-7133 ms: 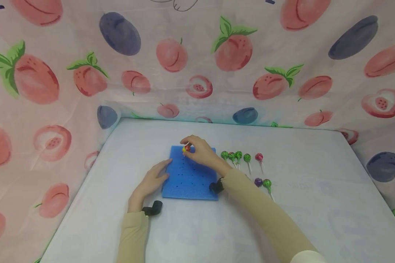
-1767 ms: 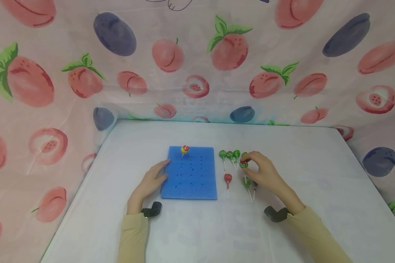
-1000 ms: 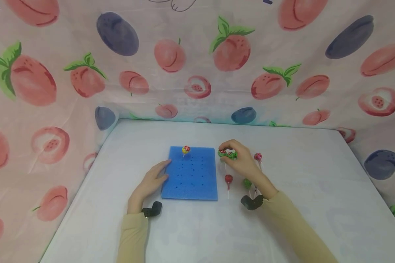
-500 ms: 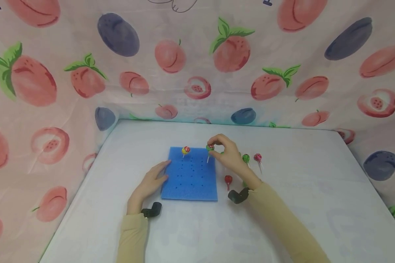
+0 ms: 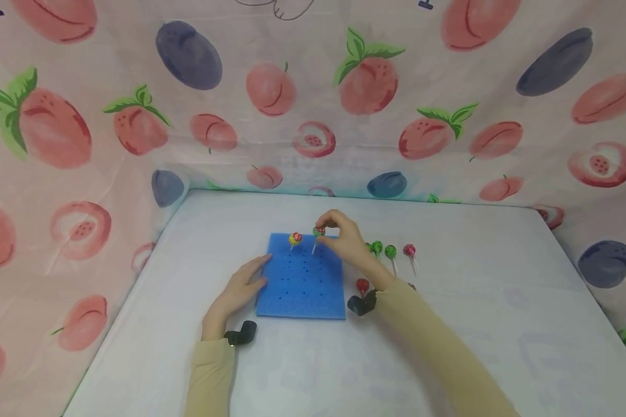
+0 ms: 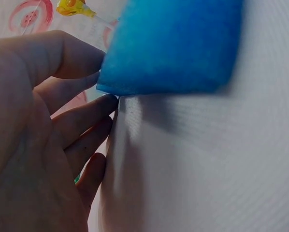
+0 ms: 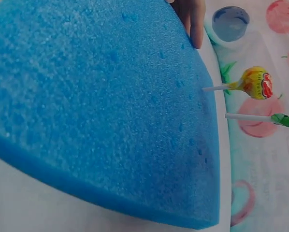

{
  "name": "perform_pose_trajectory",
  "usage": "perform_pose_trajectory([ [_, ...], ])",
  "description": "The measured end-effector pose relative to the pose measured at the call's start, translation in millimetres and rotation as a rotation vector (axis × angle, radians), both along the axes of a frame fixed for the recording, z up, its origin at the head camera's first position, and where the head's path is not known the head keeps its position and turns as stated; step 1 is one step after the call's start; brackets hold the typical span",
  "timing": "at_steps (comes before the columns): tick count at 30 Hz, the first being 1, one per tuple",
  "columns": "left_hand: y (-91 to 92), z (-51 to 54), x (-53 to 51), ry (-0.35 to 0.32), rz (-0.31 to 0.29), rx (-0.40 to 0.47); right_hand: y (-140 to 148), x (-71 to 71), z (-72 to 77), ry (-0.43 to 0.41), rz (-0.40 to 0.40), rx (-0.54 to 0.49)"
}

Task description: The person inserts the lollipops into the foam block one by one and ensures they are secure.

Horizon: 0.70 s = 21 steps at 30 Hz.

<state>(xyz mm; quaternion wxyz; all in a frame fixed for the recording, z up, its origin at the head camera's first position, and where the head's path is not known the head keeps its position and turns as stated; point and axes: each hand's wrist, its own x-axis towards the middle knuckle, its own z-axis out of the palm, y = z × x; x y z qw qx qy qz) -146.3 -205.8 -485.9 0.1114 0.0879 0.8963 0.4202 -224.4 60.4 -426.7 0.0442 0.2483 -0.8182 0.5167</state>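
Note:
A blue foam board (image 5: 299, 306) dotted with small holes lies on the table. Straight fingers of my left hand (image 5: 241, 284) rest against its left edge. In the right wrist view, a yellow-and-red lollipop (image 7: 257, 83) stands with its stick in the foam near the far edge. My right hand (image 5: 344, 238) pinches a green-and-red lollipop (image 5: 319, 231) by its wrapped head, stick downward, over the board's far part. The lower end of that stick shows free of the foam in the right wrist view. The thumb and fingers partly cover the candy.
Right of the board lie green lollipops (image 5: 390, 251), a pink one (image 5: 409, 249) and a red one (image 5: 362, 285). The right forearm hides part of this group. A fruit-patterned cloth (image 5: 271, 145) hangs behind the white table (image 5: 292, 370).
The yellow-and-red lollipop, earlier in my right hand, now stands in the foam. Since then my right hand has picked up the green-and-red lollipop and carried it left over the board. Left hand unmoved.

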Motion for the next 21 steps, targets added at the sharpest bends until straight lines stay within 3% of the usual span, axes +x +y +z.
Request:
perform_pose_trajectory([
  [21,0.2,1.5,0.1,-0.001,0.008,0.010,-19.1,-8.3,-13.6,0.020,0.000,0.016],
])
